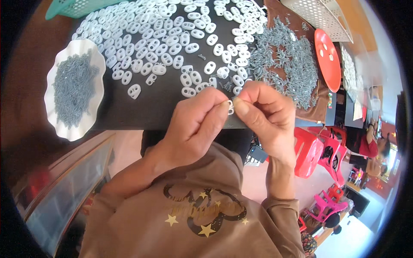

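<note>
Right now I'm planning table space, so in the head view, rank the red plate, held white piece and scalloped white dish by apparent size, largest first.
1. Scalloped white dish
2. Red plate
3. Held white piece

The small white piece (231, 110) I hold looks like smooth plastic, like the ovals (160, 33) at the frame's top. Upper right, grey bits (287, 60) with a dull metal look lie on matt brown cloth (313, 114). My dark worktop (129, 111) is matt; the pale dish (74, 134) at left looks glossy. My brown shirt (137, 223) is matt cloth with shiny gold stars (206, 231).
</note>
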Demonstrator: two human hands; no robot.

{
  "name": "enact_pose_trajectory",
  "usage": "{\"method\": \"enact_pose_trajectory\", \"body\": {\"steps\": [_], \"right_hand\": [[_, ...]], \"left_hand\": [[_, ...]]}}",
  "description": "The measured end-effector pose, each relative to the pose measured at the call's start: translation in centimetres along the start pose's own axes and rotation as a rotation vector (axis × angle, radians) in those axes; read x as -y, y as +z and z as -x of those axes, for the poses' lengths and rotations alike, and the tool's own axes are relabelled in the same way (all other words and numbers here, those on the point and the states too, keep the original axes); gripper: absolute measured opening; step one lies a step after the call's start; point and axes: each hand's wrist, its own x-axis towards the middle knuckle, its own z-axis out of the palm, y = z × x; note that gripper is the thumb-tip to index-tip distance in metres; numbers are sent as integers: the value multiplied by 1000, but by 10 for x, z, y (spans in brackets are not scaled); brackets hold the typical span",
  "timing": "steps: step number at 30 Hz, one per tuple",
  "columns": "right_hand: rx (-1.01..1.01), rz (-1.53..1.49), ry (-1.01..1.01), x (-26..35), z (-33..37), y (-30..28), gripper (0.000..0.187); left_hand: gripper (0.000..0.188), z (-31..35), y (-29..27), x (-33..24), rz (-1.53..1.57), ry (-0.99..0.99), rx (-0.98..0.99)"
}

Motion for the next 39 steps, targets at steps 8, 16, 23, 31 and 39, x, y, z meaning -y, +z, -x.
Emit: {"method": "enact_pose_trajectory", "body": {"steps": [8, 16, 23, 31, 39], "right_hand": [[36, 289, -174, 3, -1, 3, 10], [-73, 322, -166, 3, 5, 14, 10], [-57, 216, -170, -9, 7, 11, 13], [-62, -11, 38, 0, 10, 4, 11], [-45, 271, -121, -4, 6, 8, 12]], "left_hand": [[13, 1, -2, 2, -3, -57, 29], [14, 1, -1, 4, -12, -1, -37], [13, -1, 6, 2, -128, 68, -43], [18, 2, 2, 7, 12, 44, -42], [18, 2, 3, 7, 19, 40, -53]]}}
